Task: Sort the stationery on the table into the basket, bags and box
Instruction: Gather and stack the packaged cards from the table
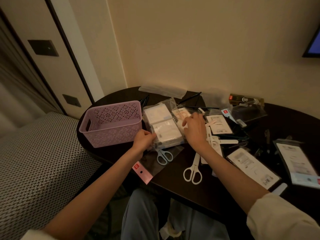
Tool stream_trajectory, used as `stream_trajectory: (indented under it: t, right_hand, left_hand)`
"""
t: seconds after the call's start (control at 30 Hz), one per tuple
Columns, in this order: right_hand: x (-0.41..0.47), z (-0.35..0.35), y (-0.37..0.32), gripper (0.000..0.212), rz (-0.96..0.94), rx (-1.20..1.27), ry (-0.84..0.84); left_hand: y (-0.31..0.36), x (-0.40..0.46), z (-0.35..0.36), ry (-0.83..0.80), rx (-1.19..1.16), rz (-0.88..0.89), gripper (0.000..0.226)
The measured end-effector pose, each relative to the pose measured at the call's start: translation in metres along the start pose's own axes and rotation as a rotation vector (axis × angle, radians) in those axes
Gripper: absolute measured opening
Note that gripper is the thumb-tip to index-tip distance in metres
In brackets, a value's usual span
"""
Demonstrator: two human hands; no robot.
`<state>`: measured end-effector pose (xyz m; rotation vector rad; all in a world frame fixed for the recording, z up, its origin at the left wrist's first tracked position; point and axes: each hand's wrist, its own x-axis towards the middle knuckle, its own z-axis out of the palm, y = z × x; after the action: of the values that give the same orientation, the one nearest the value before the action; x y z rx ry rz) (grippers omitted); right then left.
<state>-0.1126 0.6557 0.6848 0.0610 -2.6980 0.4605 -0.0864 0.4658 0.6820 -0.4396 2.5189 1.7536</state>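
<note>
Fingers of the left hand (pixel 144 138) pinch the near corner of a clear bag (pixel 161 126) of white packets, just right of the lilac basket (pixel 110 122); the right hand (pixel 194 129) rests on its far side, fingers loosely spread. Bagging looks underway. Next, I judge, comes closing it. 2 scissors (pixel 193 171) lie nearer than the basket.

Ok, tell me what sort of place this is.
Probably a hotel room or bedroom: a small dark table pushed into a corner, a wall-mounted screen at upper right, wall switch panels by a door frame, and a woven-pattern seat alongside.
</note>
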Motion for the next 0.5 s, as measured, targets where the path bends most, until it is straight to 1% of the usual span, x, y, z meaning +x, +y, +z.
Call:
stream_trajectory:
  t: [0.03, 0.1, 0.17, 0.23, 0.33, 0.4, 0.5]
  right_hand:
    - [0.0, 0.0, -0.002, 0.021, 0.006, 0.039, -0.047]
    - [0.0, 0.0, -0.005, 0.022, 0.076, 0.166, -0.134]
    - [0.0, 0.0, -0.006, 0.023, 0.121, 0.271, -0.161]
    - [0.0, -0.002, -0.008, 0.023, 0.118, 0.317, -0.182]
    - [-0.001, -0.006, -0.013, 0.035, 0.139, 0.334, -0.229]
    - [-0.001, -0.006, -0.015, 0.043, 0.158, 0.295, -0.242]
    - [0.0, -0.002, -0.015, 0.045, 0.192, 0.286, -0.243]
  left_hand:
    - [-0.001, -0.001, 0.0, -0.01, -0.039, -0.02, 0.014]
    - [-0.002, -0.002, -0.001, -0.013, -0.054, -0.024, 0.009]
    - [-0.001, -0.001, 0.0, -0.021, -0.018, -0.017, 0.011]
    - [0.003, 0.0, 0.001, -0.053, 0.006, -0.027, 0.02]
    - [0.008, 0.003, 0.001, -0.075, -0.015, -0.081, 0.009]
    - [0.007, 0.009, 0.002, -0.066, 0.011, -0.112, 0.022]
    - [0.009, 0.012, 0.007, -0.042, 0.054, -0.12, 0.047]
